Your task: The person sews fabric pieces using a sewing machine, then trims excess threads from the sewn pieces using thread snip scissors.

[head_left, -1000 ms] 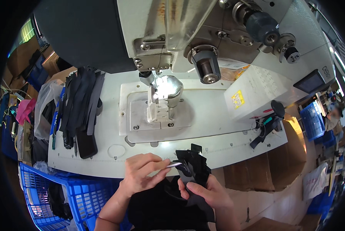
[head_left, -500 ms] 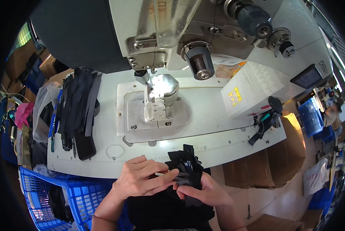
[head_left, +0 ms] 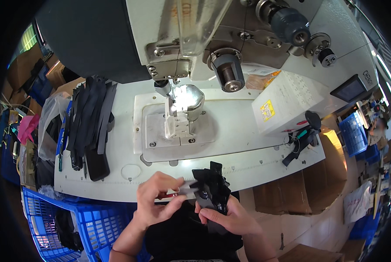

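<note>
In front of the table's near edge, my right hand (head_left: pixel 230 217) is closed around a bundle of black strap pieces (head_left: pixel 213 192), with glossy black parts sticking up at its top. To its left, my left hand (head_left: pixel 159 198) pinches a small red tool (head_left: pixel 168 195), mostly covered by the fingers. A blurred grey piece reaches from these fingertips to the bundle; whether it is a blade or a strap end I cannot tell. Beyond the hands stands a sewing machine (head_left: pixel 178 120) with its lamp lit over the needle area.
Dark fabric strips (head_left: pixel 88 122) lie stacked at the table's left, beside a black phone (head_left: pixel 97 165). A thin white loop (head_left: pixel 130 171) rests near the front edge. Below left is a blue basket (head_left: pixel 100 227); below right, a cardboard box (head_left: pixel 287 192). A white box (head_left: pixel 287 102) stands right.
My left hand has drawn back slightly left from the bundle, uncovering the red tool and the grey piece. My right hand keeps its hold, and the bundle has turned more upright.
</note>
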Demonstrator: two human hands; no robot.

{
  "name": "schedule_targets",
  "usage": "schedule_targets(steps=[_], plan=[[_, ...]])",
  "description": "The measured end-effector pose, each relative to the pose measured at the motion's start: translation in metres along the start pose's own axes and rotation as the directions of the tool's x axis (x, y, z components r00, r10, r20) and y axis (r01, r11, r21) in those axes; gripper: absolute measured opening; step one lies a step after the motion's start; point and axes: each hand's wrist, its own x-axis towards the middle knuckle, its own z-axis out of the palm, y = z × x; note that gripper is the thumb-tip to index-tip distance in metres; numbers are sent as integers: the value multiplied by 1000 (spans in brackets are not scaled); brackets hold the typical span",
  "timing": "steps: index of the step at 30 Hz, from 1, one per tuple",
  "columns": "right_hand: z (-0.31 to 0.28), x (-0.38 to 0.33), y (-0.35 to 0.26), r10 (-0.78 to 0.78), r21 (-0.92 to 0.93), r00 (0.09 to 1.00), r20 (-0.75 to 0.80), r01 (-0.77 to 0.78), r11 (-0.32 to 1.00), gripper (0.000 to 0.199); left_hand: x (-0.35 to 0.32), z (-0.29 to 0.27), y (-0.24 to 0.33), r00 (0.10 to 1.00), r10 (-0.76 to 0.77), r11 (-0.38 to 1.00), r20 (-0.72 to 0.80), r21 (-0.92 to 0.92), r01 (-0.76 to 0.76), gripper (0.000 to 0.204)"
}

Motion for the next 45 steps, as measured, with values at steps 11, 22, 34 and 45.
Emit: schedule_targets(steps=[11,22,34,45], plan=[[2,11,13,-28,-18,993,-117,26,1000,26,-5,14,4,894,-447,871,43,-208,445,33],[-7,4,6,61,40,998,-28,-60,997,28,2,-1,-9,951,248,921,187,260,-291,41],[-3,6,2,38,-8,999,-29,-38,999,30,5,-5,-4,937,278,887,209,318,-334,38],[-4,6,7,47,16,998,-30,-47,999,29,3,-9,-5,922,312,873,231,312,-374,41]])
